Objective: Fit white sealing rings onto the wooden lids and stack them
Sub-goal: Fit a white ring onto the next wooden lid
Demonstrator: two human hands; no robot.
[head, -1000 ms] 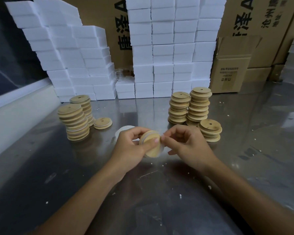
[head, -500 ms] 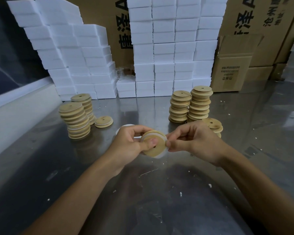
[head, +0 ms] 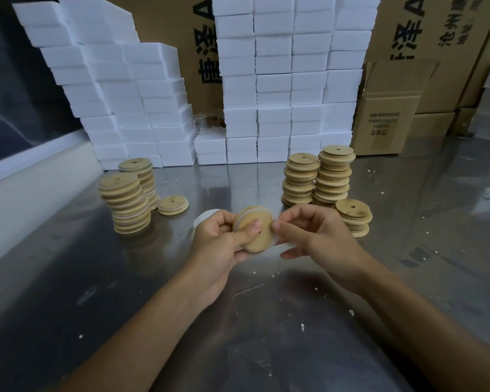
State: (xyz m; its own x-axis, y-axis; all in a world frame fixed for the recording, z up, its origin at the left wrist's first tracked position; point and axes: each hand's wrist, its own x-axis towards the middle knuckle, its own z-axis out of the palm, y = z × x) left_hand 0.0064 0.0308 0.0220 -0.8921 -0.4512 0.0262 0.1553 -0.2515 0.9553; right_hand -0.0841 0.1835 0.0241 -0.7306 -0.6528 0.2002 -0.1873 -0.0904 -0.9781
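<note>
1. the left hand grips a wooden lid above the middle of the metal tabletop, thumb pressed on the lid's near face and fingers curled behind it.
2. a white sealing ring runs round the lid's edge, showing along the top left and again at the lower right.
3. the right hand pinches the ring at the lid's right edge between thumb and forefinger, its other fingers loosely curled.
4. just behind the left hand, a bit of something white lies on the tabletop (too hidden to tell what it is).
5. to the far left stand two stacks of lids, touching or nearly so, with white bands between the wooden layers.
6. a single lid with a white band lies flat just right of those stacks.
7. to the far right stand two taller stacks of bare lids, side by side.
8. a shorter pile of lids sits just near and right of them, close behind the right hand.
9. white foam blocks are piled along the far edge, with cardboard boxes behind and to the right.
10. small white crumbs are scattered over the tabletop.
</note>
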